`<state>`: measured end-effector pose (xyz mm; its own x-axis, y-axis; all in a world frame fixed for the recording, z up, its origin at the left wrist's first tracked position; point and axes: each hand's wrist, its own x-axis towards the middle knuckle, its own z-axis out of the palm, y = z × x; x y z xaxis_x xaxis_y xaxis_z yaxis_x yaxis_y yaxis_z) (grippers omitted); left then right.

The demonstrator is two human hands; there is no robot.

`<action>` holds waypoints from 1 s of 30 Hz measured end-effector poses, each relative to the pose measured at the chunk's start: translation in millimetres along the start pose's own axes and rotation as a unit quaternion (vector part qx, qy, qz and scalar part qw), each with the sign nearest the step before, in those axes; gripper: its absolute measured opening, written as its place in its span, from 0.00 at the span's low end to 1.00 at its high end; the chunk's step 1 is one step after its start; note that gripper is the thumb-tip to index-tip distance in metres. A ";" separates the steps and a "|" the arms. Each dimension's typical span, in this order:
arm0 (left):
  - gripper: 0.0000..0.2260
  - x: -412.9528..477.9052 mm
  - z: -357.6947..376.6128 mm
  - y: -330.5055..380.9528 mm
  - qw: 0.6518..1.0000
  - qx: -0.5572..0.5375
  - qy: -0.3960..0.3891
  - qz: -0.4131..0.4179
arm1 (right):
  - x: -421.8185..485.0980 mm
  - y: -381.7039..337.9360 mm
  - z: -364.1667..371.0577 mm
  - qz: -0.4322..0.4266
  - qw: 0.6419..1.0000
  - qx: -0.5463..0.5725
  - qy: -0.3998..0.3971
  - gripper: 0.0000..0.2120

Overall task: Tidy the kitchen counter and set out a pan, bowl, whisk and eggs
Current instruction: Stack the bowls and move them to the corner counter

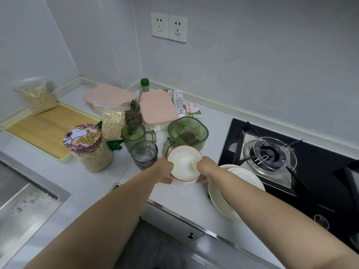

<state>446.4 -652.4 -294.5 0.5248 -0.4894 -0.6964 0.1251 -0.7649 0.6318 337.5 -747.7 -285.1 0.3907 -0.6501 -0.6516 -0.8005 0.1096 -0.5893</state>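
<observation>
- Left hand (165, 171) and right hand (206, 167) clamp fingers on the stacked bowls (183, 162) near the front edge of the bench (184, 199).
- Lifting may clip the grey glass (144, 154) just beside; nested bowls may slip.

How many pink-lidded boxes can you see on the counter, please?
2: one pink-lidded box in the back corner behind the zip bag, the other just right of it, beside the white tube. Clutter could hide more.

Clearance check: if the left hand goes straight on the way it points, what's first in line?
The left hand grips the stacked bowls, so those first; beyond them, likely the green container, though depth is unclear.
</observation>
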 end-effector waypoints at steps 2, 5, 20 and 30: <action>0.19 -0.4 3.4 -1.5 1.000 -0.025 -0.002 -0.018 | 1.0 3.4 2.7 0.012 1.000 0.023 0.010 0.15; 0.20 1.8 8.0 -1.5 0.998 -0.043 0.002 -0.041 | 2.7 9.6 7.0 0.022 0.998 0.062 0.019 0.15; 0.19 -16.1 3.1 15.8 0.997 -0.029 -0.001 0.070 | -22.4 6.3 -17.4 -0.018 0.984 0.177 0.033 0.18; 0.16 -50.1 25.6 66.0 0.977 -0.123 -0.069 0.161 | -68.4 4.8 -80.2 -0.116 0.975 0.137 0.134 0.16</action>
<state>406.8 -689.1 -226.6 0.4530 -0.7532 -0.4769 0.1795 -0.4470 0.8764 270.4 -763.0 -205.1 0.3844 -0.8505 -0.3591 -0.5391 0.1090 -0.8352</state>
